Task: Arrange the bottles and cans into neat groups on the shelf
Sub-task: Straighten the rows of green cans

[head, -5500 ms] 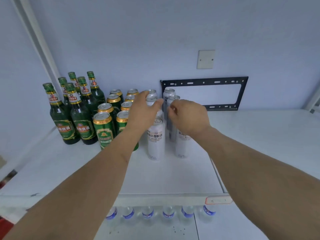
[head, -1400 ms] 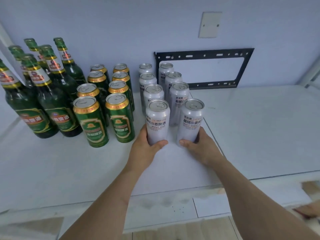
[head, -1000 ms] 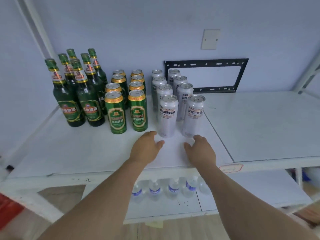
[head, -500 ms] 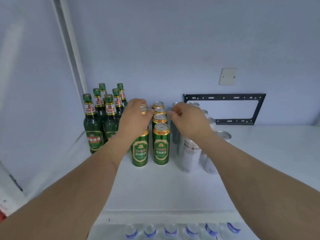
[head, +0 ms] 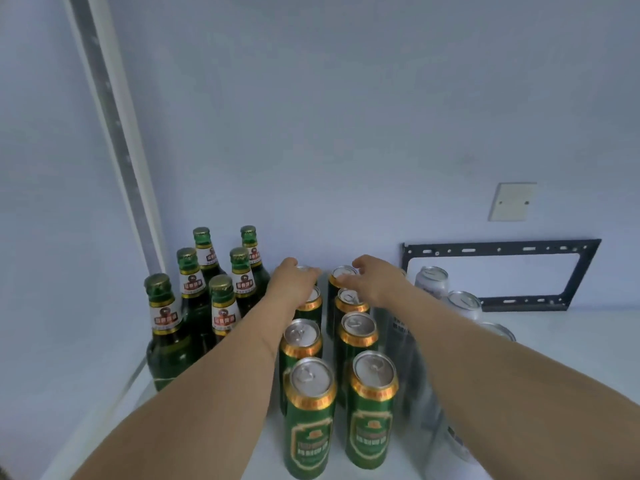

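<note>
Several green glass bottles [head: 166, 341] stand in the back left corner of the white shelf [head: 561, 344]. Beside them, several green cans [head: 310, 427] with gold rims form two straight columns running to the wall. White cans [head: 433, 280] stand to their right, largely hidden behind my right forearm. My left hand [head: 294, 284] reaches over the left column, fingers curled down over the rearmost can, which is almost fully covered. My right hand [head: 375, 280] grips the top rim of the rearmost green can [head: 341, 273] in the right column.
A black metal bracket [head: 585, 268] leans against the wall at the back right, under a white wall plate [head: 512, 202]. A white upright post [head: 117, 133] rises at the left behind the bottles. Bare shelf surface lies to the right of the white cans.
My head has moved closer and lower over the green cans. Both hands have gone from the front of the rows to the rearmost green cans near the wall.
</note>
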